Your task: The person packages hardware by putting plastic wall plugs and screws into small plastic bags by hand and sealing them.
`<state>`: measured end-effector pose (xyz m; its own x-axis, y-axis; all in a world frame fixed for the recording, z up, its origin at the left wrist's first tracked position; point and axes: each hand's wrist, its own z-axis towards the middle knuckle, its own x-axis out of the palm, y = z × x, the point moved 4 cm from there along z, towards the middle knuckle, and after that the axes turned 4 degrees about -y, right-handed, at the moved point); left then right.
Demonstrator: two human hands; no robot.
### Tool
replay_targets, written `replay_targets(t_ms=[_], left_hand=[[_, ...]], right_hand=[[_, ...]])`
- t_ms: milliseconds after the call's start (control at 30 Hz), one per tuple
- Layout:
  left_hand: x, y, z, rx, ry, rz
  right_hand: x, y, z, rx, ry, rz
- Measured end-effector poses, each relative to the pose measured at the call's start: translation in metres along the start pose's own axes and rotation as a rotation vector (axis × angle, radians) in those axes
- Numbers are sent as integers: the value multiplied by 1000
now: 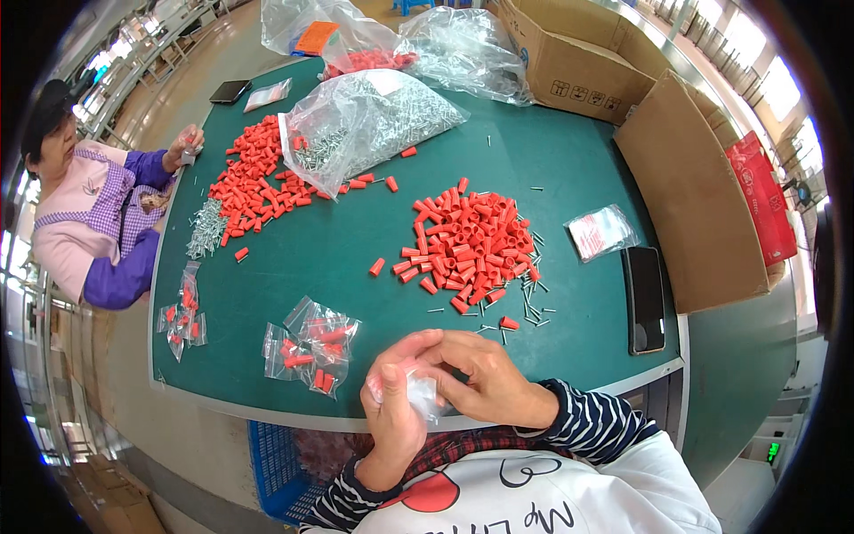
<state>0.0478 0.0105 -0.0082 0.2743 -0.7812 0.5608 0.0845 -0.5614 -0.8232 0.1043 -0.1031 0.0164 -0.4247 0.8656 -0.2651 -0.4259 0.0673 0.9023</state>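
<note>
At the table's near edge my left hand (396, 409) is closed around a small clear plastic bag (423, 393). My right hand (485, 376) meets it from the right, its bent fingers pinching at the same bag; what is inside the bag is hard to make out. Beyond my hands lies a heap of red plastic cone-shaped caps (467, 240), with loose metal screws (532, 307) scattered along its right side. Left of my hands rest several filled clear zip bags (313, 345) with red caps in them.
A co-worker (98, 205) sits at the left, by another red cap heap (253, 178), screws (206, 229) and filled bags (183, 313). A large bag of screws (382, 116) lies behind. Right are a phone (644, 301), a bag pack (602, 233) and cardboard boxes (685, 196).
</note>
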Motion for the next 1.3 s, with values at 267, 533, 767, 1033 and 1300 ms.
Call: replay_targets(t_ms=[267,533,767,1033,1300], left_hand=[[1,-3,4,-68,-269,64],[-16,-11,4,-160,-155,290],[4,-26,5,72,74,446],[-11,-28,6,252,19,682],[-8,-30,5,364,-27,759]], right_hand=[[-19,-5,-2,320,-94,189],[-32,-3,1,338,-66,151],[-34,3,3,294,-6,94],[-30,8,2,281,95,89],[-28,16,5,46,-126,-26]])
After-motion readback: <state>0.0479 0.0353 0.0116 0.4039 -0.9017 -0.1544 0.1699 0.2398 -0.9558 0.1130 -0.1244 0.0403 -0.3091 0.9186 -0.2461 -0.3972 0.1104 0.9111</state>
